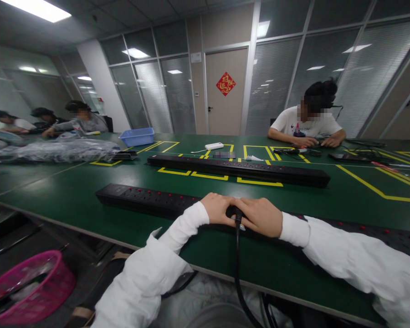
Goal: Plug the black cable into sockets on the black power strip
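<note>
A long black power strip (150,197) with red switches lies across the table in front of me, its middle hidden under my hands. Fingers of my left hand (217,208) close around a black power plug (238,213) from the left side. My right hand (262,217) grips the same plug from the right, its fingers meeting those of the left. From the plug a thick black cable (238,259) hangs over the table edge toward my lap. Whether the plug's pins sit in a socket is hidden by the hands.
Farther back lies a second black power strip (239,169). Beyond it are a white power adapter (214,146) and a blue basket (137,136). Plastic-wrapped items (68,148) lie at left. A pink basket (30,291) stands below the table. A person (307,118) works opposite.
</note>
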A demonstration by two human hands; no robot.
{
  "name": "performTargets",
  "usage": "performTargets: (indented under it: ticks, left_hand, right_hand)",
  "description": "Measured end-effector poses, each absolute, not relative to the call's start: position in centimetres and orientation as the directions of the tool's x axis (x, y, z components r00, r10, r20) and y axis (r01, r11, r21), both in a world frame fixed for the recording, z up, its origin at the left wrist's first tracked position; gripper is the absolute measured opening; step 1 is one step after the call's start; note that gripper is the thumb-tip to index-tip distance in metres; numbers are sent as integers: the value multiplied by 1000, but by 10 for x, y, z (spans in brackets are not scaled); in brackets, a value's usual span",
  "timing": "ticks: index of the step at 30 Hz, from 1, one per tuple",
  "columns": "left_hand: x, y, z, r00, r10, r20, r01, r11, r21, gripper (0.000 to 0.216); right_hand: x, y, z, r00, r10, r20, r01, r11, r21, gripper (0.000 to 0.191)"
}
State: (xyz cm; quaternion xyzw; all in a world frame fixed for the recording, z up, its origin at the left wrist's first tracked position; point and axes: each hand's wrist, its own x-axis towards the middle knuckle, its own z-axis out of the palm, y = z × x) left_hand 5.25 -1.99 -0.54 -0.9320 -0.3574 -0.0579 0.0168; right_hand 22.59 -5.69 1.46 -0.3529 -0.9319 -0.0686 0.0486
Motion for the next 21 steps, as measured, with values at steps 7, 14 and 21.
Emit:
performTargets:
  ticks: [7, 14, 21]
  left_hand:
    - [53, -21, -2, 729, 679, 92, 679, -733, 27, 55]
    - [54, -22, -3, 727, 679, 100, 681, -732, 22, 56]
    - [53, -21, -4, 730, 674, 112, 677, -736, 20, 53]
  right_hand:
    - [226, -58, 17, -750, 649, 128, 661, 743, 105, 38]
    - [225, -57, 15, -746, 654, 126, 666, 737, 117, 39]
    - [226, -57, 15, -747, 653, 126, 665, 741, 99, 40]
